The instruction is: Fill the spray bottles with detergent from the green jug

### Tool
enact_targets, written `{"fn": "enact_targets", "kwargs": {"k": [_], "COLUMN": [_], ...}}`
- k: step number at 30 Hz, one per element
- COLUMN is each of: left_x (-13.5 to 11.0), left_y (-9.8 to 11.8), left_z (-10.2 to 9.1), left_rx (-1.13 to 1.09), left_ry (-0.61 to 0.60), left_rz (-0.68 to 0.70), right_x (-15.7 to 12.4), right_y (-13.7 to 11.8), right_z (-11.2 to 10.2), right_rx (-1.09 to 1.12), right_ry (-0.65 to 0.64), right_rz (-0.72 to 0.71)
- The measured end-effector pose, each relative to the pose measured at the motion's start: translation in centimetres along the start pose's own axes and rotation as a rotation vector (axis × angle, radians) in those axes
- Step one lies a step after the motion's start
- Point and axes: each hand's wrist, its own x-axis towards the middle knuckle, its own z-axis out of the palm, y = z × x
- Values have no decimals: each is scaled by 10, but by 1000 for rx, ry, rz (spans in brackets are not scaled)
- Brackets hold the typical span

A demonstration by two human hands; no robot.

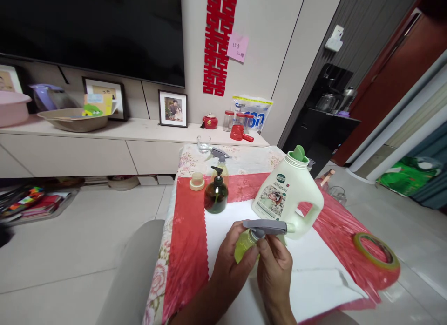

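My left hand [233,260] wraps round a small yellow-green spray bottle [244,243] held over the white cloth [314,278]. My right hand [274,269] pinches the neck just under the bottle's grey trigger head [265,227]. Right behind them stands a pale green detergent jug [291,197] with its cap flipped open. Farther back are a dark pump bottle [216,192], a second spray bottle [220,159] and a loose cream cap [197,181].
The table wears a red cover [186,241] over a floral cloth. A green tape roll [377,250] lies at the right edge. A glass [204,143] stands at the far end. A grey chair back [134,274] is at the left. A low cabinet [87,148] runs along the wall.
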Motion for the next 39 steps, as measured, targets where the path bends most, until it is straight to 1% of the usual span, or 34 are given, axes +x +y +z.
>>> {"fn": "enact_targets", "kwargs": {"k": [4,7,10,15,19,25,31,37,39], "left_x": [9,13,13,14,14,11,11,10,9], "left_y": [3,1,-1,-2,-4,-3,-5,-9,-11], "left_z": [1,1,0,-1,-1,0,0,1,1], "left_rx": [-152,-204,-161,8,58,-38,-19,-119,-118], "left_ry": [-22,0,28,67,75,82,92,114,141], "left_rz": [-36,-67,-65,-4,39,0,67,24,43], "right_x": [3,5,7,10,9,8,8,6,6], "right_y": [2,3,3,3,5,6,1,14,14], "right_z": [0,0,1,0,-1,-4,-4,-8,-9], "right_rx": [16,32,59,93,102,90,60,6,-14], "right_ry": [-28,-58,-98,-165,-189,-192,-187,-98,-97], "right_rz": [19,19,9,1,4,1,-17,-27,-39]}}
